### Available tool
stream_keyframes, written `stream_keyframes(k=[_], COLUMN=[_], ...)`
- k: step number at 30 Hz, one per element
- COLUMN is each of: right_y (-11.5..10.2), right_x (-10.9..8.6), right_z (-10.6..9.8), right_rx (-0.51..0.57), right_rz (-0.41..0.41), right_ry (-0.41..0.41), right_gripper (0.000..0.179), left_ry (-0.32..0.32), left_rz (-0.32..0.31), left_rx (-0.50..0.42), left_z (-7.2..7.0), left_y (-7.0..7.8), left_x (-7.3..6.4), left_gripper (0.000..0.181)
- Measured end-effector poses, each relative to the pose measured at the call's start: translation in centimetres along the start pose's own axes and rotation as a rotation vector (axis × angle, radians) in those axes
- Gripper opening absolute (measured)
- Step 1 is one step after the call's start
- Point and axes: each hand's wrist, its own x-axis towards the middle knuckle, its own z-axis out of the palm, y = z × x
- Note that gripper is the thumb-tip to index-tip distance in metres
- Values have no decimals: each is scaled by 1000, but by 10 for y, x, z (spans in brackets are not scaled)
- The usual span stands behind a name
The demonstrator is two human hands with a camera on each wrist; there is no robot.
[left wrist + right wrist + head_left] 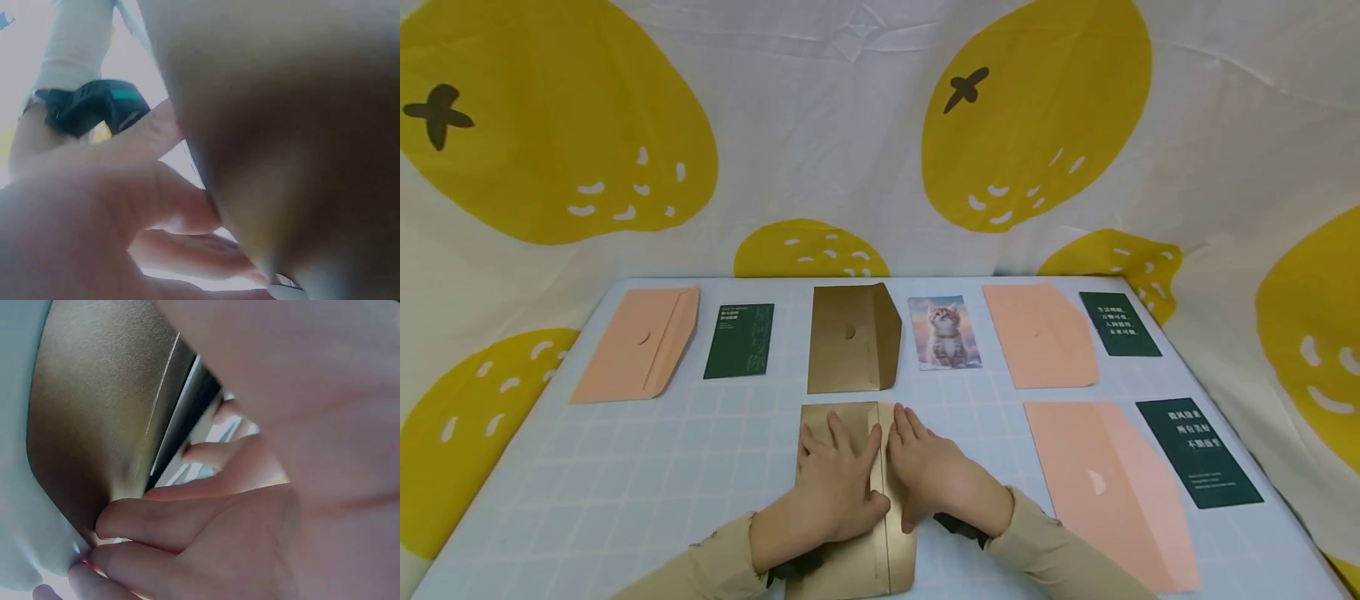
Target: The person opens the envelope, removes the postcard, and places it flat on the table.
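A gold paper envelope (850, 575) lies flat at the front of the table, its flap (901, 562) on the right side. On the envelope's body rests my left hand (838, 475), fingers spread and fairly straight, the thumb close to the fold line. My right hand (932, 471) lies along the flap with its straight fingers together, pointing away from me. The right wrist view shows its fingers (162, 519) touching the gold flap (94, 406). Much of the left wrist view is a blurred gold-brown surface (300, 125) beside fingers.
Behind are a pink envelope (625, 350), a green card (740, 340), another gold envelope (842, 333), a kitten card (953, 333), a pink envelope (1037, 342) and a green card (1120, 325). At right lie a larger pink envelope (1082, 450) and a green card (1199, 454).
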Motion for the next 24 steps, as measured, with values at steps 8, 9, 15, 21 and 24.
stream_keyframes(k=[8, 9, 15, 21, 24], right_y=[0, 0, 1, 4, 5], right_x=[1, 0, 0, 1, 1], right_z=[1, 0, 1, 0, 0], right_rx=[14, 16, 26, 95, 152], right_rz=[14, 14, -5, -25, -28], right_ry=[-11, -10, -3, -13, -24], right_gripper=[126, 127, 127, 130, 127], left_ry=[4, 2, 53, 105, 81], left_rz=[89, 93, 129, 192, 207], left_rx=[-262, -272, -316, -366, -396], left_z=[-4, -4, -3, -6, -8], left_y=[-15, -16, -22, -30, -35], left_x=[-1, -1, 0, 3, 3], left_gripper=[72, 71, 58, 38, 34])
